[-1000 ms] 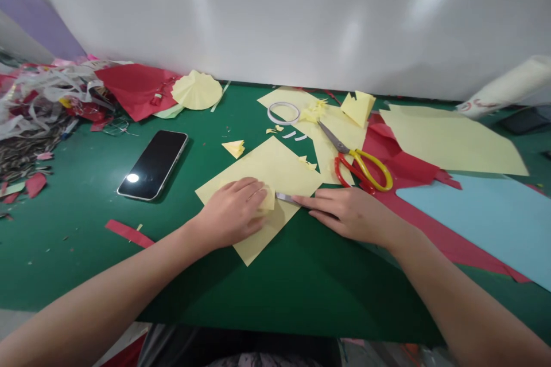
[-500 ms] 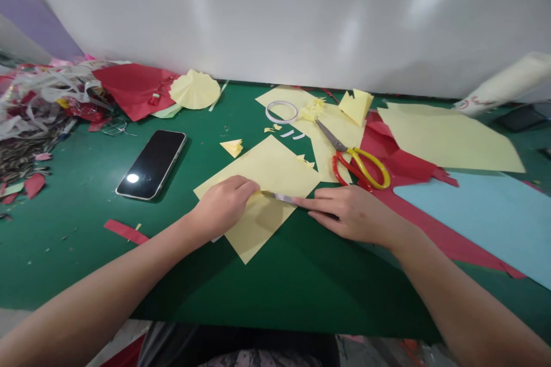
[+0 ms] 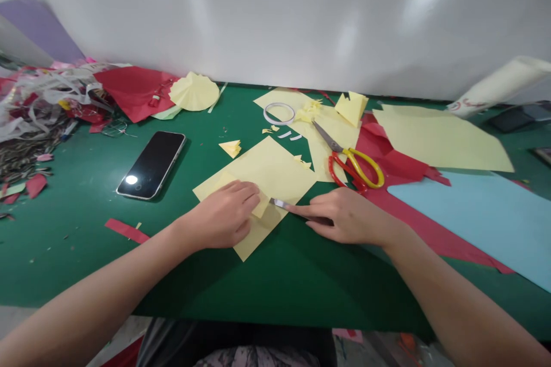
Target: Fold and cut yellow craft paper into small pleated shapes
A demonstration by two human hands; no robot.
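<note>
My left hand (image 3: 226, 212) is closed on a small piece of yellow paper (image 3: 260, 207), one corner of which sticks out past its fingertips. Beneath it lies a larger pale yellow sheet (image 3: 275, 169), turned cornerwise on the green table. A slim knife (image 3: 280, 203) with a metal blade is in my right hand (image 3: 344, 215), the index finger stretched along it. Its tip points left, just short of the small piece and above the sheet. Beyond my right hand rest scissors (image 3: 344, 152) with one red and one yellow handle, blades slightly apart.
A phone (image 3: 152, 163) lies left of the sheet. Behind are a tape roll (image 3: 279, 113), a pleated yellow paper fan (image 3: 194, 92) and yellow scraps. Red paper (image 3: 400, 160) and blue paper (image 3: 477, 206) spread on the right. Wire and ribbon (image 3: 38, 103) are heaped far left.
The knife and my right hand have drawn back slightly from my left fingers. My left hand has turned, and more of the small yellow piece shows. The view has shifted a little.
</note>
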